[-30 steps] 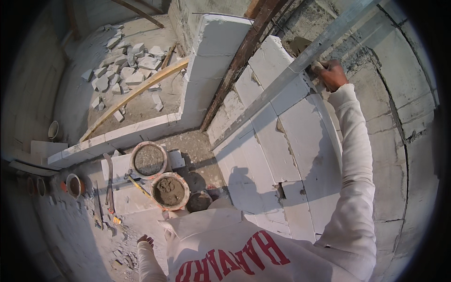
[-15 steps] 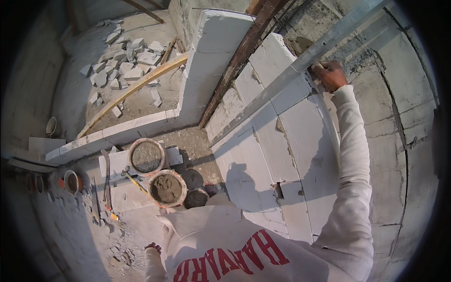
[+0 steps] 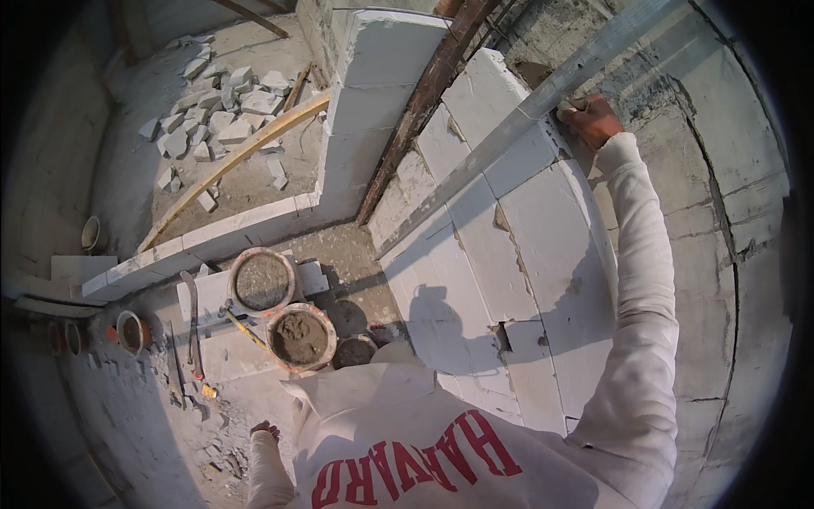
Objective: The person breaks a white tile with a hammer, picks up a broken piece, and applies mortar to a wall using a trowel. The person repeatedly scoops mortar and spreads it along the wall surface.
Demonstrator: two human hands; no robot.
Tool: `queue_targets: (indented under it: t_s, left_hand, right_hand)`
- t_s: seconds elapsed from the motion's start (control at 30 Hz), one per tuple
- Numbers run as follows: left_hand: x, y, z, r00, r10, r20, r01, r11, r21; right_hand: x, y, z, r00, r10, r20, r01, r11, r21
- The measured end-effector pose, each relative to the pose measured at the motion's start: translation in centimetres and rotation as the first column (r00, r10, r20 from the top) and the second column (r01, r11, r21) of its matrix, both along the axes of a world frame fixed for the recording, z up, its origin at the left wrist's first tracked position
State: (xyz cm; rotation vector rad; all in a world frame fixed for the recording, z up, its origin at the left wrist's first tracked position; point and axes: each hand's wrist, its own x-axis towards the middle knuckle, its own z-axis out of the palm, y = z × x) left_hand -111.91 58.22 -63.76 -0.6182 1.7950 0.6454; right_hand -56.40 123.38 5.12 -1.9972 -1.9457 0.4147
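My right hand (image 3: 593,123) is raised to the top edge of the white block wall (image 3: 543,220). Its fingers are closed around something small and pale, mostly hidden by the hand. Right beside it, a long grey straight bar (image 3: 585,68) slants across the wall face. Low on the left, my left hand (image 3: 265,428) hangs by my side, small in view, fingers loosely apart and nothing seen in them. Past it stand a bucket of mortar (image 3: 320,363) and another full bucket (image 3: 288,301).
A hammer (image 3: 246,329) with a yellow handle leans by the buckets; a hand saw (image 3: 193,322) lies farther left. Broken block pieces (image 3: 225,119) are heaped behind a low block wall (image 3: 216,237), with a wooden plank (image 3: 246,161) leaning across it. A rough grey wall (image 3: 704,254) rises on the right.
My view has shifted slightly. My right hand remains at the wall top, a little higher in the picture; my left hand has swung slightly left and up.
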Motion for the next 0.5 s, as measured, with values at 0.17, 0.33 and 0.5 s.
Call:
queue_targets:
  t_s: [0.17,0.33,0.5]
  left_hand:
    - [-0.6,1.9,-0.9,0.999,0.020,-0.028,-0.020,1.000,-0.008]
    - [-0.2,1.9,-2.0,0.999,-0.033,0.013,0.034,0.997,-0.073]
    - [0.8,1.9,-0.7,0.995,-0.094,0.016,0.095,0.991,-0.096]
  right_hand:
    - [-2.4,-1.3,1.2,0.999,-0.040,-0.022,0.041,0.999,0.024]
    - [-1.3,0.3,-0.8,0.999,0.033,0.004,-0.033,0.998,0.056]
    - [0.5,1.0,-1.6,0.999,0.045,0.001,-0.045,0.990,0.135]
